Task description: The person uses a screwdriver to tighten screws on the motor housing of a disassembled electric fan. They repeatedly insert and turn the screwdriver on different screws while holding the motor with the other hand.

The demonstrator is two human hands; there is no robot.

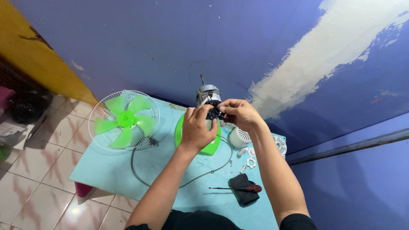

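A bare fan motor with a metal shaft sticking up stands on a green fan base on a light blue table. My left hand grips the front of the motor assembly. My right hand pinches a small black part against the motor just below its silver housing. Both hands meet at that black part.
A white wire guard with green fan blades lies at the table's left. A grey cord loops across the table. A white motor cover, small white plastic parts, a red-handled screwdriver on a black pouch sit at right. Blue wall behind.
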